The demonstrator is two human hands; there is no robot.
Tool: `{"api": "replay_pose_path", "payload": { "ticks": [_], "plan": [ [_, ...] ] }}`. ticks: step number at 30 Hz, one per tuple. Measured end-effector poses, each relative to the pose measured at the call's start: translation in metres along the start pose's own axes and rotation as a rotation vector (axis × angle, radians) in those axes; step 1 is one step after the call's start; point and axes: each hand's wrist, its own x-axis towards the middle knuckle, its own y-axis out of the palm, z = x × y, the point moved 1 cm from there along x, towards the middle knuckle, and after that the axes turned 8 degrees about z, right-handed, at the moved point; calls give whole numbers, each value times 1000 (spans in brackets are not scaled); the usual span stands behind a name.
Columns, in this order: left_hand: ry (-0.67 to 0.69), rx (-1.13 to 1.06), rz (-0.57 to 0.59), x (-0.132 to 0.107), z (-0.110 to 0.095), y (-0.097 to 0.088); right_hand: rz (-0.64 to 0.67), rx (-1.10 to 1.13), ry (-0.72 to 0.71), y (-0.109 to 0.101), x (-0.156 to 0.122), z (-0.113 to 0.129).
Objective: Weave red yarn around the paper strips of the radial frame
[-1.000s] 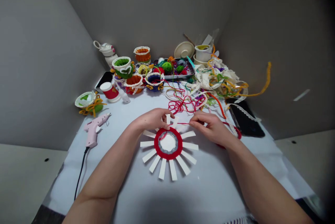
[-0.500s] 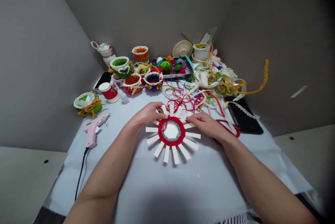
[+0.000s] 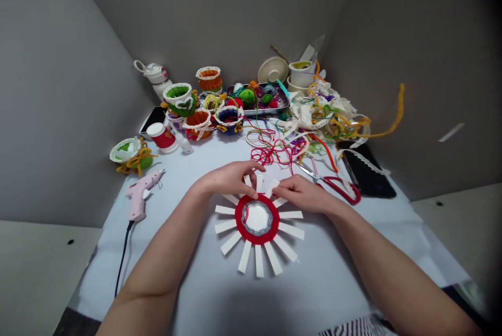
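Observation:
A paper cup cut into white strips (image 3: pixel 245 256) lies splayed like a sun, its bottom facing up. Grey yarn rings the white centre, and a wider band of red yarn (image 3: pixel 240 226) is woven round that. At the far left of the band, my left hand (image 3: pixel 231 178) has its thumb on the red yarn, its forefinger lifted, and other fingers partly hidden behind the strips. My right hand (image 3: pixel 300 192) pinches one strip at the upper right. Loose red yarn (image 3: pixel 270 154) lies tangled just beyond the hands.
Red-handled scissors (image 3: pixel 341 189) lie right of my right hand, near a black phone (image 3: pixel 371 171). A pink glue gun (image 3: pixel 139 197) is at left. Several yarn-covered cups (image 3: pixel 198 125), a tray of yarn balls (image 3: pixel 261 111) and a heap of lace and yarn (image 3: pixel 329 113) stand behind.
The paper cup has come nearer to me and turned a little. My left forefinger has lifted and stretched out. My right hand has shifted slightly left and nearer, uncovering the scissors.

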Motion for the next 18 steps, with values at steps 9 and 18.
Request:
{"api": "replay_pose_path", "payload": {
  "ticks": [9, 18],
  "plan": [
    [-35, 76, -5, 5, -1, 4, 2, -38, -54, -12, -5, -2],
    [-98, 84, -60, 7, 5, 4, -290, -23, -128, -22, -19, 7]
  ]
}}
